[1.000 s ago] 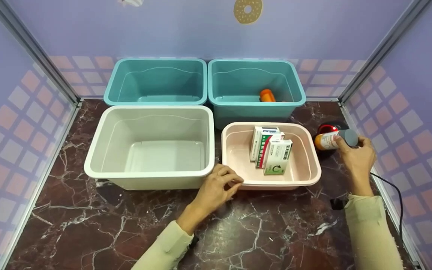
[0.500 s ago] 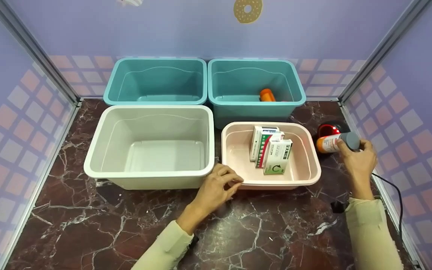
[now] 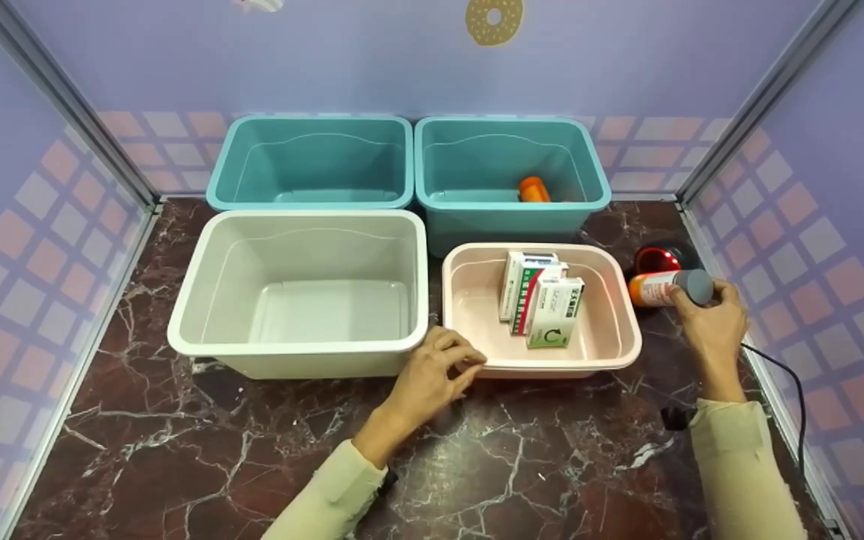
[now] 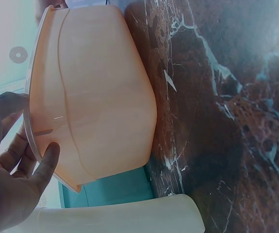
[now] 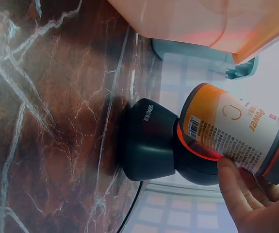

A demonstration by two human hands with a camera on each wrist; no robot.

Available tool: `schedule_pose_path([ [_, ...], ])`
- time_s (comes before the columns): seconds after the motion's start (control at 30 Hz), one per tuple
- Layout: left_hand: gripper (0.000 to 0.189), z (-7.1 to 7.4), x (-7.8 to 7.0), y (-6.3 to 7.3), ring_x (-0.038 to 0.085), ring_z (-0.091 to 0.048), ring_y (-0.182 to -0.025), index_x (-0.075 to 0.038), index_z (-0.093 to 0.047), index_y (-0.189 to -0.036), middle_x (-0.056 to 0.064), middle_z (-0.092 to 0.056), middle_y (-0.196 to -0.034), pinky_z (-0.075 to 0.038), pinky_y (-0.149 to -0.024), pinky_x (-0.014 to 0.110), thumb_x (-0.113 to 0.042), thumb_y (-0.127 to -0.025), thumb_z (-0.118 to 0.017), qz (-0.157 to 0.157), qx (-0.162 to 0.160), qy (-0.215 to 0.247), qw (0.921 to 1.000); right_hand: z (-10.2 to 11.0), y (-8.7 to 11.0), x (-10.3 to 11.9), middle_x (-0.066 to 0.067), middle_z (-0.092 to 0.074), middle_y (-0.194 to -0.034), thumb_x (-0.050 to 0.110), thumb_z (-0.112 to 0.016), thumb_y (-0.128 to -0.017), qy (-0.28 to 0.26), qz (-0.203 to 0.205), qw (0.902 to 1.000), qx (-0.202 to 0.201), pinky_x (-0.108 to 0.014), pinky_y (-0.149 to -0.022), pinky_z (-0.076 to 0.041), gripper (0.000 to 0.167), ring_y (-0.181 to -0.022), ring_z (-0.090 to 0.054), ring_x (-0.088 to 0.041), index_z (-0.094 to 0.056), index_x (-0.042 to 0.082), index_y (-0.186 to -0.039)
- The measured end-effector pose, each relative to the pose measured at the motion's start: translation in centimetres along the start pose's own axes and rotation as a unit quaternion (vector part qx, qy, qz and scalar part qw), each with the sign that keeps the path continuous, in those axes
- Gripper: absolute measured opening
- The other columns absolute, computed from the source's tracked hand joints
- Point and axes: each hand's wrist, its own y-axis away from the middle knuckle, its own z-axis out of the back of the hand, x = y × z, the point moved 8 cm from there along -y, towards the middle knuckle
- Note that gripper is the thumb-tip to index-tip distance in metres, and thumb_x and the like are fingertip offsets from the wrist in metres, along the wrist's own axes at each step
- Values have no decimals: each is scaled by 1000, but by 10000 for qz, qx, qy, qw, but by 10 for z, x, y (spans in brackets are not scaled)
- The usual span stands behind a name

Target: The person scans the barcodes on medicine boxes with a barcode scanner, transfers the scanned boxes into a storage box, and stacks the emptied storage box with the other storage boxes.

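My right hand (image 3: 713, 330) grips an orange pill bottle (image 3: 653, 289) with a white label and dark grey cap by its cap end. The bottle lies sideways in front of a black desktop barcode scanner (image 5: 149, 143) whose ring glows red. In the right wrist view, the label's barcode (image 5: 193, 127) sits right at the glowing ring. My left hand (image 3: 432, 371) holds the near left corner of the pink bin (image 3: 612, 352), fingers and thumb about its rim, as the left wrist view shows. Several medicine boxes (image 3: 556, 311) stand upright inside that bin.
Left of the pink bin is a large white bin (image 3: 297, 349). Two teal bins (image 3: 312, 205) stand behind; the right one holds an orange bottle (image 3: 534, 190). A black cable (image 3: 796, 382) runs along the right wall. The tabletop (image 3: 177, 450) is dark marble.
The bottle has moved slightly nearer and lower before the scanner, turning a little in my right hand. My left hand stays at the pink bin's corner.
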Motion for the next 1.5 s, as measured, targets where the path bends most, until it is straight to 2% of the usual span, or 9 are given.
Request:
schedule_pose_path([
  [0.47, 9, 0, -1, -1, 16, -57, -103, -18, -77, -96, -3, -67, -96, -51, -94, 30, -18, -87, -77, 58, 75, -44, 9999, 1, 0, 3, -21, -65, -126, 36, -73, -83, -35, 128, 9999, -40, -38, -97, -40, 61, -114, -59, -30, -57, 2, -131],
  [0.73, 10, 1, -2, -1, 17, -57, -103, -18, -77, -96, -3, -66, -96, -51, -95, 30, -17, -86, -77, 11, 32, -12, 10000, 1, 1, 3, -22, -65, -126, 34, -74, -84, -101, 196, 9998, 3, -41, -101, -39, 61, -115, -59, -31, -56, 3, -133],
  [1.03, 10, 1, -1, 0, 16, -57, -102, -18, -77, -96, -4, -66, -96, -51, -93, 29, -17, -86, -77, -12, -19, -35, 10000, 0, 0, 1, -19, -63, -132, 36, -75, -82, -187, 89, 9998, 23, -42, -105, -41, 63, -122, -59, -33, -55, 5, -134],
  [1.27, 8, 2, -2, 0, 16, -57, -101, -18, -77, -95, -4, -65, -94, -51, -92, 30, -19, -86, -78, -106, -107, -1, 9999, 2, 0, -1, -19, -65, -125, 39, -73, -83, -66, 106, 9999, -107, -34, -93, -40, 61, -112, -58, -28, -59, 5, -131],
  [1.37, 8, 2, -2, 0, 16, -57, -101, -18, -77, -94, -4, -65, -94, -51, -91, 30, -19, -87, -77, -151, -144, 8, 9998, 2, 0, -3, -21, -65, -123, 39, -73, -82, -61, 150, 9998, -151, -38, -94, -39, 61, -111, -56, -30, -60, 3, -130],
  [1.5, 8, 2, -2, 0, 15, -57, -100, -18, -77, -95, -4, -65, -94, -51, -92, 29, -19, -87, -77, -110, -113, 4, 9999, 2, 0, -5, -21, -63, -125, 39, -73, -82, -128, 96, 9998, -109, -46, -101, -37, 62, -115, -55, -35, -59, 1, -130],
])
